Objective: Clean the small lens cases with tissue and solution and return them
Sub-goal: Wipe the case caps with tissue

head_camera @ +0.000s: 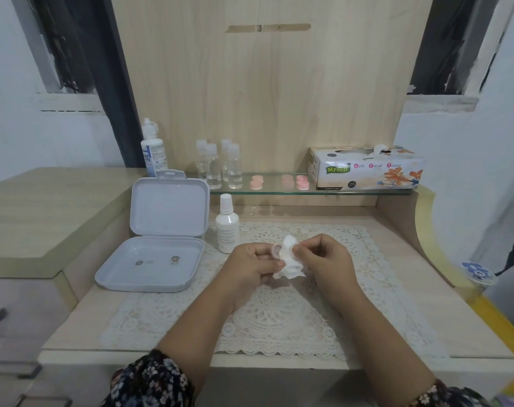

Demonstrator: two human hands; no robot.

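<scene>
Your left hand (pixel 251 264) has fingers curled round a small pink lens case (pixel 275 250), held above the lace mat (pixel 279 318). Your right hand (pixel 323 259) pinches white tissue (pixel 289 259) w/ thumb and forefinger, pressed against the case. Solution bottle (pixel 227 227) stands upright just left of the hands. Open grey box (pixel 158 248) lies further left. More pink cases (pixel 279 182) sit on the glass shelf (pixel 352 191), beside the tissue box (pixel 364 168).

1. Left hand (pixel 251 264) is curled, fingertips pinching.
2. Right hand (pixel 323 257) is curled, thumb and forefinger pinched.
3. Both forearms reach forward, the hands nearly meeting.
</scene>
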